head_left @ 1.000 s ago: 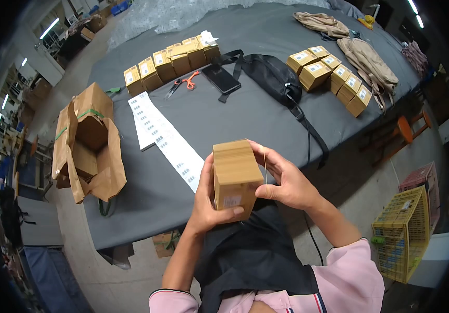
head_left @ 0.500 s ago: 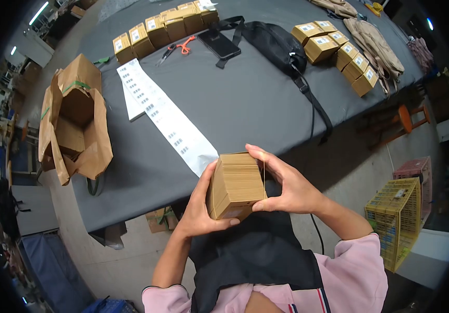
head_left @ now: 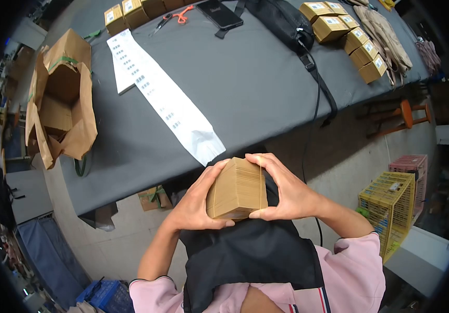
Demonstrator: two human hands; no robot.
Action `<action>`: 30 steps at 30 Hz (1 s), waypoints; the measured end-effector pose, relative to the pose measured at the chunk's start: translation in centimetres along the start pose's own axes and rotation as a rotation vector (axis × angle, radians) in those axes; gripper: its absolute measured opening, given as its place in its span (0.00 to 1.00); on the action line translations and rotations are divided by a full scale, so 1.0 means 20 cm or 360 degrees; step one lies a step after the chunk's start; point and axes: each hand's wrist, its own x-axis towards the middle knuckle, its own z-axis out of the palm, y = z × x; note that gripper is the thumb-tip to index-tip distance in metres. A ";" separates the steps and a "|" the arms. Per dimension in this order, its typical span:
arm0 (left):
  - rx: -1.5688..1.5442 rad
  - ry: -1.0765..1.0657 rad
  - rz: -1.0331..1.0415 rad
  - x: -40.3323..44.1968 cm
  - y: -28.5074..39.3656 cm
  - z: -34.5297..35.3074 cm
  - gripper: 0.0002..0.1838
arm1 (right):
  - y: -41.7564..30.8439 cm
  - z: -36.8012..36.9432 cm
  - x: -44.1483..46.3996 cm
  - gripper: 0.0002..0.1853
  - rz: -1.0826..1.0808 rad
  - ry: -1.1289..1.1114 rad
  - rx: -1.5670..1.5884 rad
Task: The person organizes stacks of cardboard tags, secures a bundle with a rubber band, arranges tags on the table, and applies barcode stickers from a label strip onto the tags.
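Note:
A thick stack of brown kraft cards (head_left: pixel 236 189), with a thin rubber band around it, is held in front of my apron. My left hand (head_left: pixel 190 203) grips its left side, thumb along the lower edge. Against the right side press the fingers and thumb of my right hand (head_left: pixel 288 192), near the band. The stack's underside is hidden. Just beyond it, a long white strip of printed labels (head_left: pixel 154 100) lies on the grey table (head_left: pixel 245 94), its near end creased at the table edge.
An open brown paper bag (head_left: pixel 88 122) stands at left. Farther back are orange-handled scissors (head_left: pixel 181 16), a phone (head_left: pixel 219 14) and a black bag (head_left: pixel 281 23). Labelled card stacks (head_left: pixel 330 28) sit at right. Yellow crates (head_left: pixel 386 203) and an orange stool (head_left: pixel 406 113) stand on the floor.
The stack has tilted, so its long edges and a corner now face me more. Both hands keep their hold. The view has shifted, with the table things appearing higher.

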 end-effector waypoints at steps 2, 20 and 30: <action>0.0039 -0.0117 0.0008 -0.02 -0.01 0.01 0.59 | 0.00 0.03 -0.02 0.50 0.0036 -0.0047 -0.0026; 0.0415 -0.0408 -0.0301 -0.06 0.00 0.10 0.55 | 0.13 0.17 -0.15 0.56 0.0431 -0.0219 0.0223; 0.0437 -0.0457 -0.0329 -0.02 -0.01 0.12 0.54 | 0.29 0.22 -0.21 0.57 0.0365 -0.0158 0.0495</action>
